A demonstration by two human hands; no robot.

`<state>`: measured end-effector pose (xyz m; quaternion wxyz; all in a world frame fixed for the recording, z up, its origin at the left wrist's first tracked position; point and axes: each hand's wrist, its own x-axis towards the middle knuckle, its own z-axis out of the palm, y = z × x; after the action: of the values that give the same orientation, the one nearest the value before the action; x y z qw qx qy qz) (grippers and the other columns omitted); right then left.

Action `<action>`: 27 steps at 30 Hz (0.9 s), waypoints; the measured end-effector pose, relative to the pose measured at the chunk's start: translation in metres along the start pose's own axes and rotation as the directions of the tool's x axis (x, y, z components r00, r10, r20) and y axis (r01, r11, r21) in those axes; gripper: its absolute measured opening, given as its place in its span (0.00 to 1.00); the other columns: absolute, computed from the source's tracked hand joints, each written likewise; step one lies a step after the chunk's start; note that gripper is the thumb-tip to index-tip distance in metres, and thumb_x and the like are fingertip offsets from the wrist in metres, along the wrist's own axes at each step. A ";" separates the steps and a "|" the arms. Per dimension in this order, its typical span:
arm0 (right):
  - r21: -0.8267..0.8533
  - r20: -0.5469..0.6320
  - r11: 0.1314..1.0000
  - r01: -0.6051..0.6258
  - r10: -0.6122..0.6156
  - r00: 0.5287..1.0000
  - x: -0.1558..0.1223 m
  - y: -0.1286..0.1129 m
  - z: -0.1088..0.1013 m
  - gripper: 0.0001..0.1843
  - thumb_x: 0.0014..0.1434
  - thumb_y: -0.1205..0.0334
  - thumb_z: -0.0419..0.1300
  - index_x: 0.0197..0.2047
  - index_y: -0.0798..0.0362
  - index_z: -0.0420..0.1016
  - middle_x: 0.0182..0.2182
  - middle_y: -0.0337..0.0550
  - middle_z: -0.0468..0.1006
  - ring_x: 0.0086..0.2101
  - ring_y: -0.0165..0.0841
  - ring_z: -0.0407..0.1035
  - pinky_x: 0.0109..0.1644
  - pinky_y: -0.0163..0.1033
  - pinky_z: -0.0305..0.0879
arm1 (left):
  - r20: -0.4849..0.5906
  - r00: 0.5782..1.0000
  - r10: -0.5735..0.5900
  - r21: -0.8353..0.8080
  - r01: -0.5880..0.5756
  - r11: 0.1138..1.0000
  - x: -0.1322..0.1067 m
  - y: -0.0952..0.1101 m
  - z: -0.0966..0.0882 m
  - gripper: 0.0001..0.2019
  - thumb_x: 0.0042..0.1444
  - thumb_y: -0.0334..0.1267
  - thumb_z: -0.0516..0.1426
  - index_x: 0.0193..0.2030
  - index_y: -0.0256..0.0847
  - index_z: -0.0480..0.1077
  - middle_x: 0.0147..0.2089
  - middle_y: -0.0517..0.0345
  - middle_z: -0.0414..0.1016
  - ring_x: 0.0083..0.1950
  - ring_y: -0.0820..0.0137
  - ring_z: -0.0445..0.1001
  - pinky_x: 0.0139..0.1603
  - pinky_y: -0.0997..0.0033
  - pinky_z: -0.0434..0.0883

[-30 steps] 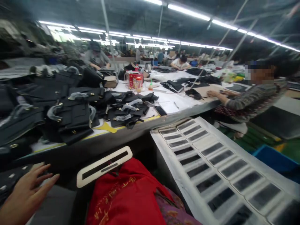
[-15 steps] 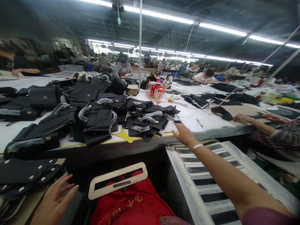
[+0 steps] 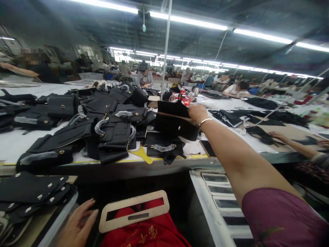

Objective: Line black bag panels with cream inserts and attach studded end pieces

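My right hand (image 3: 197, 113), with a bracelet on the wrist, reaches far out over the long white table (image 3: 10, 144) and grips a black leather bag piece (image 3: 174, 120), lifting it above the pile of black bag parts (image 3: 113, 130). My left hand (image 3: 77, 224) rests low at the bottom left with its fingers spread, holding nothing, beside a cream rectangular template with a slot (image 3: 133, 211) that lies on red cloth (image 3: 144, 235). A stack of black flat pieces with metal studs (image 3: 28, 188) lies just left of that hand.
A yellow template (image 3: 142, 154) sticks out at the table's front edge. White trays with dark slots (image 3: 218, 192) stand at lower right. A co-worker's hands (image 3: 276, 135) work at the right; other people sit at tables behind. A pole (image 3: 166, 51) rises mid-table.
My right arm has stretched further out and taken hold of a black bag piece, raising it off the pile. My left hand stays low, and the view has shifted slightly left.
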<state>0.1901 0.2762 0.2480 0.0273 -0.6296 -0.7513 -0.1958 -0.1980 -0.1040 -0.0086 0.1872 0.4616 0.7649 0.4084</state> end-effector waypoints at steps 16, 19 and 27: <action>0.755 -0.158 0.648 0.100 0.032 0.987 -0.166 -0.026 -0.076 0.21 0.55 0.48 0.53 0.22 0.56 0.69 0.18 0.37 0.66 0.22 0.29 0.60 0.25 0.34 0.54 | -0.063 0.920 0.387 -0.398 -0.378 0.836 0.051 0.208 0.048 0.39 0.53 0.56 0.54 0.65 0.36 0.48 0.67 0.35 0.49 0.67 0.53 0.50 0.62 0.50 0.56; 0.773 -0.061 0.621 0.134 -0.136 0.989 -0.216 -0.048 -0.070 0.20 0.55 0.47 0.52 0.25 0.55 0.71 0.20 0.37 0.69 0.23 0.29 0.61 0.26 0.34 0.54 | -0.031 0.587 0.809 -0.010 -0.809 0.587 0.031 0.236 0.032 0.37 0.49 0.55 0.58 0.62 0.38 0.56 0.67 0.40 0.51 0.69 0.51 0.45 0.66 0.47 0.43; 0.711 0.004 0.679 0.180 -0.260 0.966 -0.241 -0.042 -0.078 0.19 0.52 0.50 0.57 0.19 0.55 0.66 0.14 0.33 0.61 0.18 0.23 0.52 0.21 0.33 0.46 | 0.642 -0.027 0.766 -0.140 -0.987 0.083 -0.011 0.227 0.011 0.07 0.55 0.38 0.55 0.38 0.40 0.73 0.57 0.45 0.67 0.60 0.55 0.62 0.59 0.54 0.60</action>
<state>0.1839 0.0191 0.2400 0.2027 -0.4855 -0.8392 0.1373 -0.0596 -0.0535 0.1652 0.0029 0.9653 0.2333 0.1175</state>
